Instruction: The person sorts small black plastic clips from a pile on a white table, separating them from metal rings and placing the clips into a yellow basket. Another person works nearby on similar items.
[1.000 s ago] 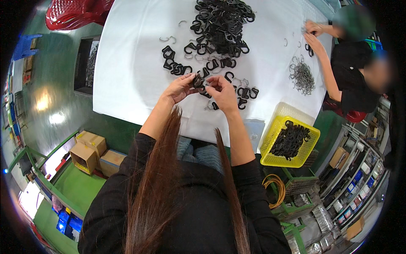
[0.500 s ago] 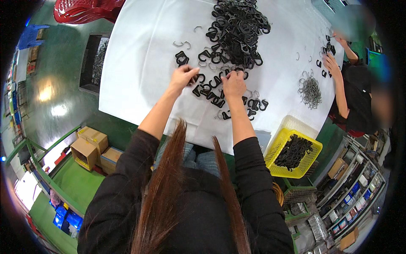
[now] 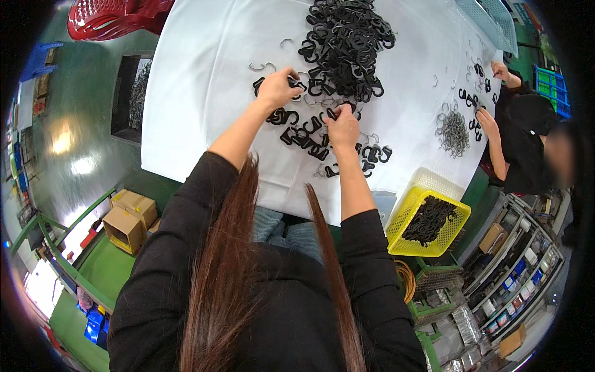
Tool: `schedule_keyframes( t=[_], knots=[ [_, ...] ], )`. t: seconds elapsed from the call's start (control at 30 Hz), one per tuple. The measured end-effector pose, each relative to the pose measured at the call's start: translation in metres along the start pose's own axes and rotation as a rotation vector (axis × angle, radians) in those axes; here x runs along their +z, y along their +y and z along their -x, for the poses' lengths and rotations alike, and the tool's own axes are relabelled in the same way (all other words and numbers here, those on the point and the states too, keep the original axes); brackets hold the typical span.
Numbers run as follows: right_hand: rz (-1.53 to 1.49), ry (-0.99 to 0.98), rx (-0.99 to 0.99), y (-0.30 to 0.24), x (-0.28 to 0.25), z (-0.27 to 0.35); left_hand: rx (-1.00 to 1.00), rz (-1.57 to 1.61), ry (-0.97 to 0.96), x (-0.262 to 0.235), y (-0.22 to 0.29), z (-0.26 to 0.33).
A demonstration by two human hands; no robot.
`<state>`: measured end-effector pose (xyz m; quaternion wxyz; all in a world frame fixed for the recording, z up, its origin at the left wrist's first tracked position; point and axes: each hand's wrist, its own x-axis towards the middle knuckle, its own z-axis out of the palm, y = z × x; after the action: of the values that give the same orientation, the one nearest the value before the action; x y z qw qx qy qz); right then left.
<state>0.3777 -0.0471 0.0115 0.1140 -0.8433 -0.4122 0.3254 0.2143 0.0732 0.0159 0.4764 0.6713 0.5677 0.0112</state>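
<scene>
I see bright, even overhead light, white table nearly washed out, soft shadows under my hands, glare patches on the green floor at left, heavy fisheye bending toward a black rim, a blurred face at right, centre sharp.

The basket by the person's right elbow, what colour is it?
Yellow: the basket of black hooks shows only in the head view.

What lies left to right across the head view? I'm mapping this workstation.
Cardboard boxes → left hand → right hand → yellow basket → pile of wire hooks → co-worker's sleeve.
</scene>
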Motion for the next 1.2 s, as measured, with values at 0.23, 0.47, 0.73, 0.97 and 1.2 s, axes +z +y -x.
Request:
schedule_keyframes(
  t=[0.23,0.47,0.73,0.97,1.2],
  knots=[
    [0.121,-0.034,-0.201,-0.007,0.017,0.031,0.071,1.581,-0.320,-0.033,-0.082,0.073],
    [-0.036,-0.184,-0.024,-0.042,0.018,0.034,-0.123,1.650,-0.105,-0.002,-0.113,0.119],
    [0.131,0.070,-0.416,-0.128,0.066,0.005,-0.077,1.825,-0.129,0.006,-0.119,0.117],
    [-0.006,-0.052,-0.485,-0.127,0.109,0.004,-0.232,1.829,0.159,-0.006,-0.135,0.128],
    [-0.262,-0.580,-0.588,-0.165,0.093,0.021,-0.183,1.955,0.250,-0.009,-0.146,0.140]
  ],
)
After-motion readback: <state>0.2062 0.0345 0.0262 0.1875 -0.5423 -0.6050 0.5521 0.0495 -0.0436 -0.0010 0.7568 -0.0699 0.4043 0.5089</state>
